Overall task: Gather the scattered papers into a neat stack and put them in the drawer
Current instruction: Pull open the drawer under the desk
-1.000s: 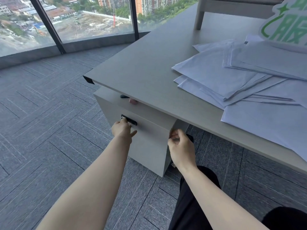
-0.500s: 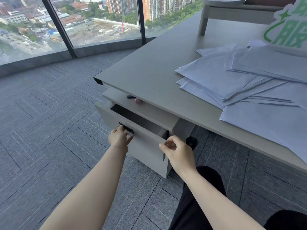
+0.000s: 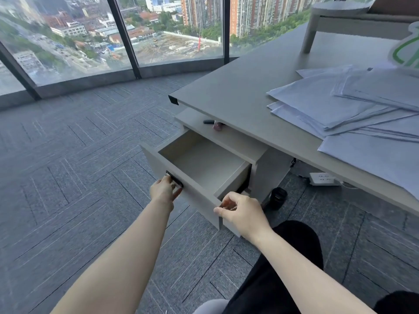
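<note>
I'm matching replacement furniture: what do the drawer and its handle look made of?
Drawer: probably laminated board, matte pale grey; flat, uniform, grainless panels with square edges. Handle: small recessed black pull, metal or plastic, too small to tell; left hand is on it.

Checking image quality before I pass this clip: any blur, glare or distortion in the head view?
Head view: even daylight from the windows, no harsh glare; wide-angle bending curves the window frames and desk edge; the green sign at the right edge is smeared, the papers slightly soft; drawer, left hand and right hand are sharp.
</note>
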`<state>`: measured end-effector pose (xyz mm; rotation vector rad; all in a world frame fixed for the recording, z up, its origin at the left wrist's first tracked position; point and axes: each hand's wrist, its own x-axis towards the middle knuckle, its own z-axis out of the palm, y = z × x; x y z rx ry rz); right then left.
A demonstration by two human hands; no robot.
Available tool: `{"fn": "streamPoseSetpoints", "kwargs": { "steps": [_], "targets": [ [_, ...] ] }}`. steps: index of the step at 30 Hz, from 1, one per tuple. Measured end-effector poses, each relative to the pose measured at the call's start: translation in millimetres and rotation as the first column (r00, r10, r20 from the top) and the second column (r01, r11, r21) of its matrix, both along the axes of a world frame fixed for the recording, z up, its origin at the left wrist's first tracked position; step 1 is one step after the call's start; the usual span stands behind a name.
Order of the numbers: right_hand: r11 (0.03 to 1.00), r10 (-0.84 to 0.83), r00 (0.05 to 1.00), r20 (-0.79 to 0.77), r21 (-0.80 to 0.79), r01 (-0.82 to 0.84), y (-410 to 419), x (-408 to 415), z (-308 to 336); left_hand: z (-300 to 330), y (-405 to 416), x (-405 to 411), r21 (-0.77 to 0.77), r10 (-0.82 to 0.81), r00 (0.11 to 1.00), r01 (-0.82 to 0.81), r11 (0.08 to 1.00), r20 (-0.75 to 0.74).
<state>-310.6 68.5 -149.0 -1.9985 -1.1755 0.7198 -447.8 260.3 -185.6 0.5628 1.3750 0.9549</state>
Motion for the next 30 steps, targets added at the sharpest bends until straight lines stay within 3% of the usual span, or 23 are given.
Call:
{"fn": "streamPoseSetpoints", "kwargs": {
  "steps": [9, 30],
  "targets": [
    [0.97, 0.242, 0.969, 0.041, -0.049, -0.24, -7, -38, 4, -5, -17, -62, -0.015, 0.045, 0.999, -0.044, 0.999, 0.022],
    [0.904, 0.426, 0.903, 0.053, -0.063, -0.423, -17, -97, 11, -5, -42, -131, 0.005, 0.081, 0.997, -0.081, 0.997, -0.008]
  ]
}}
